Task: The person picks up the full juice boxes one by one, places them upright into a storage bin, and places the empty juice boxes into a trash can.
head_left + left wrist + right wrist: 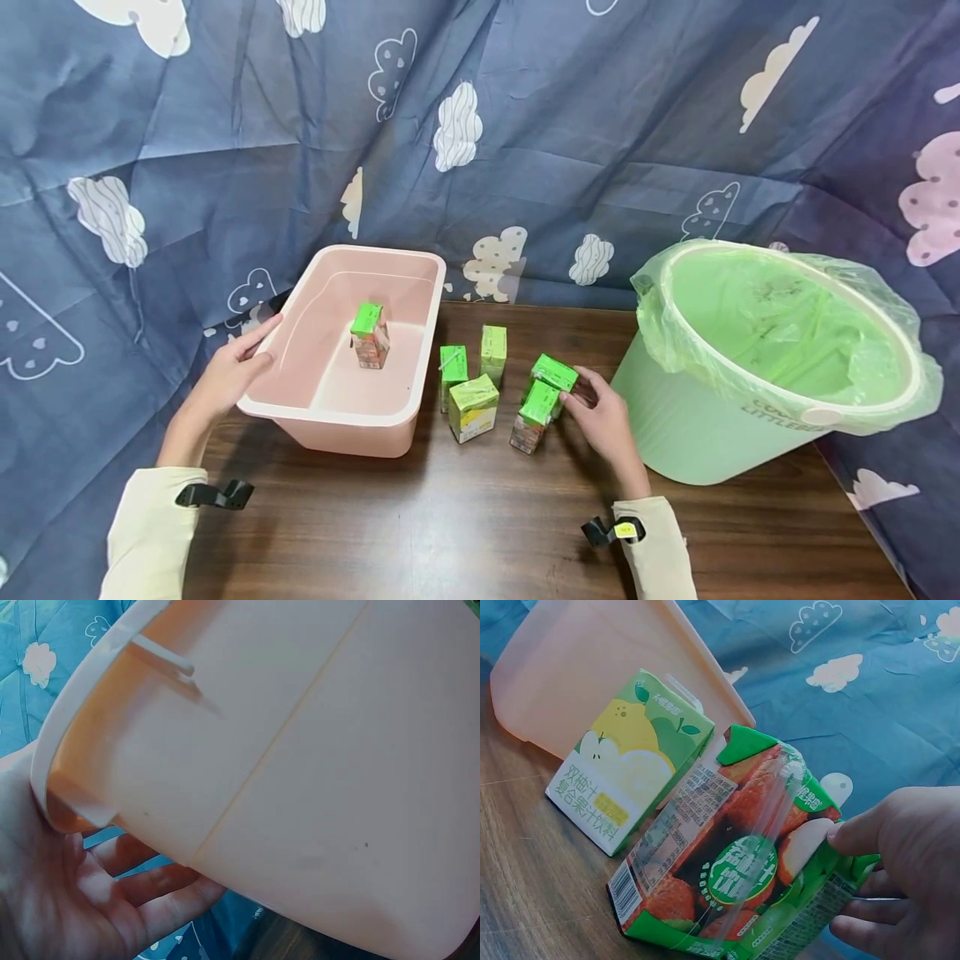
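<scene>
My left hand (232,367) rests on the left rim of a pink plastic bin (330,410), its relaxed fingers (150,881) lying against the bin's outer wall (300,750). One green-topped juice carton (371,333) stands upright inside the bin. My right hand (592,408) grips a strawberry juice carton (534,414) that leans tilted on the table. In the right wrist view the thumb (900,825) presses on that carton (720,855) while the other fingers curl below it. Another green carton (555,372) lies just behind it.
Three more cartons stand between bin and right hand: a yellow-green one (472,407) (630,772) and two behind (453,367) (493,350). A pale green bucket (675,417) lined with a green bag stands at the right. Dark wooden table (420,533); cloud-print cloth behind.
</scene>
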{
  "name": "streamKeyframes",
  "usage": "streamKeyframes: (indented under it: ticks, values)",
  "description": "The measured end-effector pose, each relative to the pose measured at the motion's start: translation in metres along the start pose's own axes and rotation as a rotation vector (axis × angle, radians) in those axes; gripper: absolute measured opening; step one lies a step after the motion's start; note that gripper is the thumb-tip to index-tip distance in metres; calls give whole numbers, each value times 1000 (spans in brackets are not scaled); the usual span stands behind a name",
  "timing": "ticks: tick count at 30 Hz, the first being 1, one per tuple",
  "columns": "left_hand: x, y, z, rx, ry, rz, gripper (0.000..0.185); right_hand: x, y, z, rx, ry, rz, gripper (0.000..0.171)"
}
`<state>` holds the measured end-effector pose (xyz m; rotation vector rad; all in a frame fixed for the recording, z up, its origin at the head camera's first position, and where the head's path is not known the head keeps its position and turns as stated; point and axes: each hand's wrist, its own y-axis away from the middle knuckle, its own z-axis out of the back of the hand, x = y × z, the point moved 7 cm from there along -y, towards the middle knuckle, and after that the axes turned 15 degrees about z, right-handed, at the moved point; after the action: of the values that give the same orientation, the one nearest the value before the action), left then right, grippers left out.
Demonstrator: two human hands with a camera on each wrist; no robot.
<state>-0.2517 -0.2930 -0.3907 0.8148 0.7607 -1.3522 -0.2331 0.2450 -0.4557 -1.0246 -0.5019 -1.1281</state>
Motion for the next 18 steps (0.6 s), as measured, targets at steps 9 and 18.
streamKeyframes:
  ticks: [9, 18]
  values:
    - [-1, 1, -2, 16, 47, -9, 58, 4, 1, 1, -42, -24, 1, 46]
    - [-1, 1, -2, 17, 48, 7, 58, 10, 0, 5, -88, -36, 49, 45]
